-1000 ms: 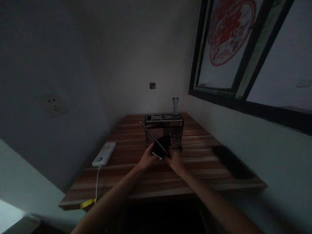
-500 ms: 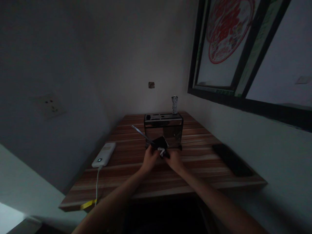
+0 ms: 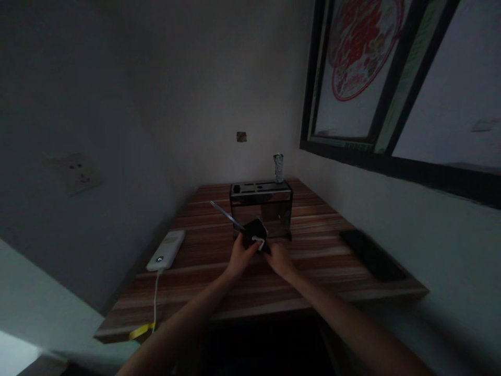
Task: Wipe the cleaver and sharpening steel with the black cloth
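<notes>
Two grips just before the dark rack (image 3: 261, 197)
Left hand (image 3: 239, 257) pinches a black piece (image 3: 255, 228); right hand (image 3: 280, 259) clasps a slim metal tool's (image 3: 227, 213) dark end.

Power bank (image 3: 167, 249) left on counter (image 3: 207, 253), rack (image 3: 261, 197) behind left hand (image 3: 239, 257) and right hand (image 3: 279, 258), phone (image 3: 371, 256) right.

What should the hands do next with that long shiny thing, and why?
Perhaps the left hand could slide the dark piece a little along the shiny strip. The left hand holds the dark piece near the strip's closer end, the far end pokes out bare, and the right hand is close by, so it might steady things.
</notes>
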The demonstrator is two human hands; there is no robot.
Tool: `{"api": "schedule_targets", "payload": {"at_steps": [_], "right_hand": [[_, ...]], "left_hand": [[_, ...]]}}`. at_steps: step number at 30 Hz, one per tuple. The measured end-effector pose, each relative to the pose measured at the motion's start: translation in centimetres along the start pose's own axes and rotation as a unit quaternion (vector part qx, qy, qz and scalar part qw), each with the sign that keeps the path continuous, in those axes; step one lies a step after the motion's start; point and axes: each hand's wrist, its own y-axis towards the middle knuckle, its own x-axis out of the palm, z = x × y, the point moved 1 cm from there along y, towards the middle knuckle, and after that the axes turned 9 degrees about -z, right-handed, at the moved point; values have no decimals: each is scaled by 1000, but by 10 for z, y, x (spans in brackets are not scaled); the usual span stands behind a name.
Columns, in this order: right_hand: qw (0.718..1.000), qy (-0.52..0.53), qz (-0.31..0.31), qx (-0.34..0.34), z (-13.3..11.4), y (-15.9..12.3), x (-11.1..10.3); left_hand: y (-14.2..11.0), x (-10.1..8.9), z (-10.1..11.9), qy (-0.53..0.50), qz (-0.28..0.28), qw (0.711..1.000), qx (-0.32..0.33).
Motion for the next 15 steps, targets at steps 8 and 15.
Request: {"api": "schedule_targets", "payload": {"at_steps": [8, 15], "right_hand": [[999, -29, 11, 45, 0, -4, -2], [999, -6, 22, 22, -2, -5, -4]], "left_hand": [[1, 2, 4, -14, -31, 999, -21], [1, 2, 4, 19, -7, 1000, 0]]}}
